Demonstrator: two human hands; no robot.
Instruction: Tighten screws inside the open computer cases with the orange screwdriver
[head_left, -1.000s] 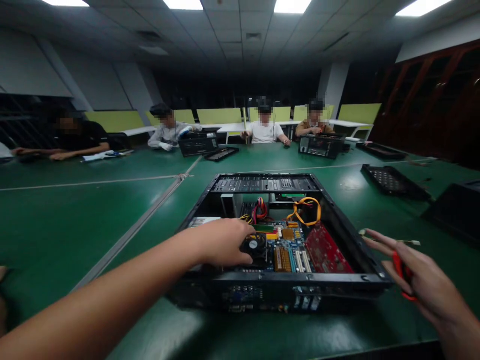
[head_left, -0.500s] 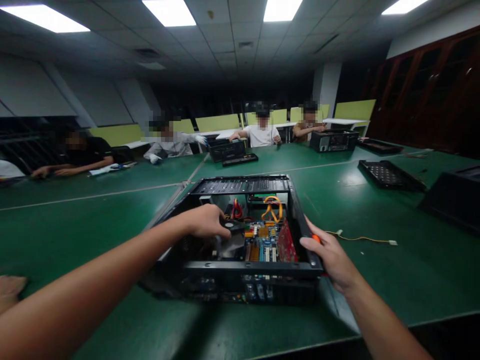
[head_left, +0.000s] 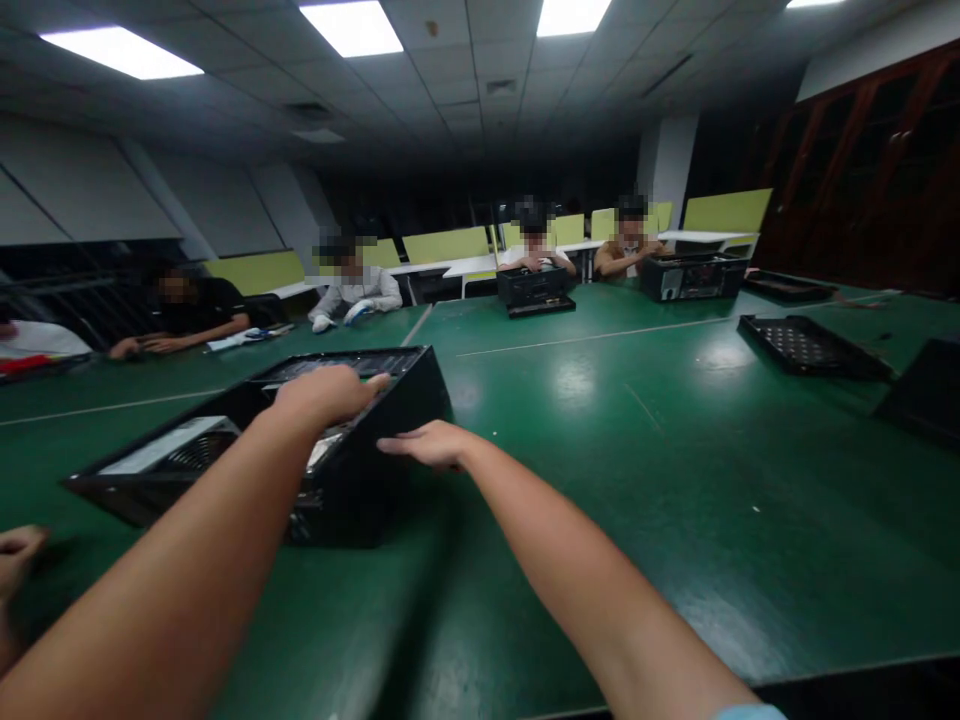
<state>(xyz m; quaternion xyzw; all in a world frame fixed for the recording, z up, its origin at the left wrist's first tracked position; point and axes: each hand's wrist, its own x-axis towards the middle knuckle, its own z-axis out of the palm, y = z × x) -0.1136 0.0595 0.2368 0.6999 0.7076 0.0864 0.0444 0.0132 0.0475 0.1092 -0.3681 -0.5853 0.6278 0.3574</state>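
Note:
A black open-topped computer case lies on the green table, left of centre, with its dark side wall towards me. Its inside is mostly hidden; only a pale grey unit shows at the left end. My left hand rests on the case's top rim, fingers stretched out along it. My right hand lies flat against the upper edge of the near side wall, fingers pointing left. No tool shows in either hand.
Across the table several people sit at other black cases. A perforated black panel and a dark case lie at the right. Someone's hand rests at the lower left.
The case now sits to the left with its side wall facing me. My left hand came out of the inside onto the rim. My right hand shifted to the side wall; the red-handled tool is out of sight.

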